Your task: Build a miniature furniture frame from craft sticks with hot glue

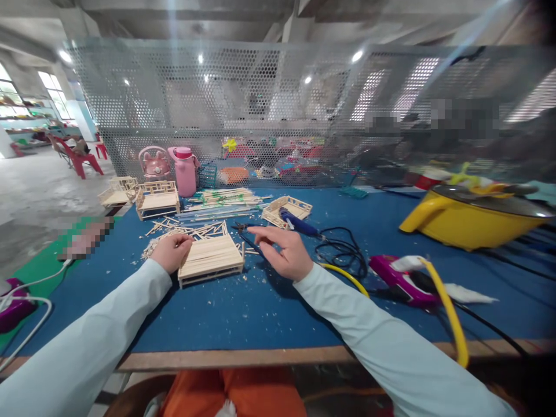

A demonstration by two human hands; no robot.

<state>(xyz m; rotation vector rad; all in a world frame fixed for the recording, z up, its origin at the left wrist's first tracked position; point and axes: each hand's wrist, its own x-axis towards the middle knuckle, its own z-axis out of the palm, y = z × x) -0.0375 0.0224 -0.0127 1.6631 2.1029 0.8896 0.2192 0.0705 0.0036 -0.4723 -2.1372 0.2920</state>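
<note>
A small bed-like platform of pale wooden sticks [211, 256] stands on short legs on the blue table. My left hand [171, 252] is at its left edge, fingers curled and thumb against the index finger; whatever is between the fingertips is too small to tell. To the right of the platform, my right hand [284, 252] hovers with the index finger stretched out and the thumb apart. Its fingertips are close to dark-jawed pliers [240, 227]. Loose short sticks [208, 230] lie heaped behind the platform.
Two finished stick models [157, 200] stand back left, near a pink bottle [186, 172]. A stick frame [271, 213] lies beside a blue-handled tool [299, 223] with a black cord. Rightward are a purple power strip [406, 281] and yellow pan [469, 217]. Perforated metal screen [260, 98] rises behind.
</note>
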